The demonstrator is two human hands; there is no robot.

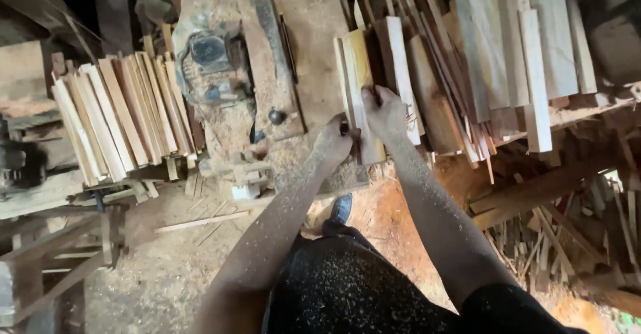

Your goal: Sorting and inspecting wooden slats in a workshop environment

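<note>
Sawdust-covered workbench point(314, 14) — both hands' fingers, left point(332, 144) and right point(384, 112), clamp wooden slats point(359, 74).

Two sawdust-speckled bare hands, the left hand point(332, 142) and the right hand point(385, 112), one grey sawdust-caked bench machine point(214, 60), one small dark round knob point(276, 116), one blue shoe point(341, 208), and two stacks of pale sawn wooden slats point(120, 117), too many to count.

Small bundle of pale wooden slats point(357, 84), yellowish, sawdust-flecked, lay lengthwise on the desk point(314, 14), near ends gripped together, far ends pointing away, slightly fanned.
</note>
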